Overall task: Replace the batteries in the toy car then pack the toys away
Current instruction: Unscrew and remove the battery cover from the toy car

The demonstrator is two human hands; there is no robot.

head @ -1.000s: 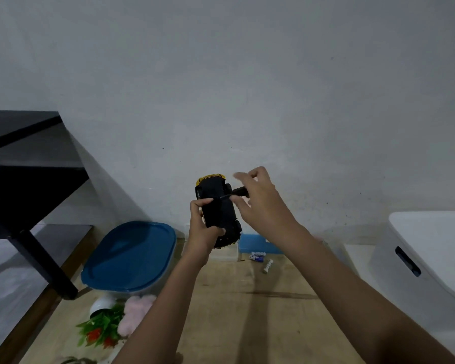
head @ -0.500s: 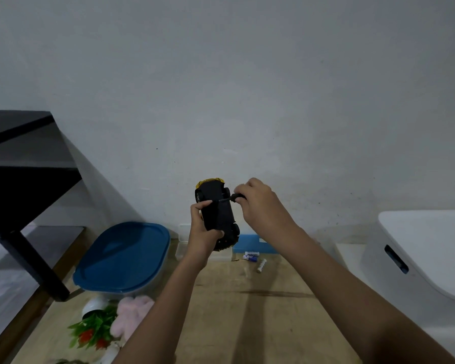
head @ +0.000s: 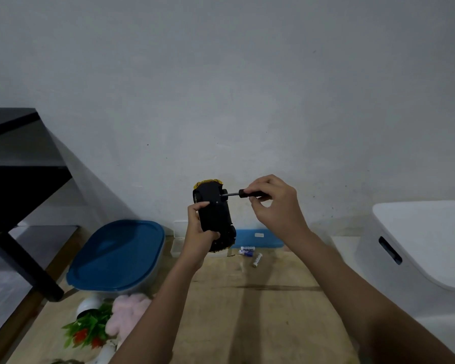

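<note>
Fingers (head: pixel 258 183) of the right hand (head: pixel 275 206) pinch the black handle of a small screwdriver (head: pixel 241 193), its metal shaft lying level with the tip set against the underside of the black-and-yellow plastic toy car (head: pixel 214 212). The left hand (head: pixel 199 232) wraps the car's lower half, thumb pressed on the chassis, holding it in the air above the tan wooden tabletop (head: pixel 260 298).

The step in hand looks like working the battery-cover screw; whether it is being loosened or tightened cannot be told. Next calls for steady turns with the tip kept seated.

The car's long axis runs near upright, slightly tilted, underside toward the camera, one yellow-edged end up; front or rear cannot be told. Loose small white-and-blue batteries (head: pixel 247 251) lie on the tabletop beyond.
</note>
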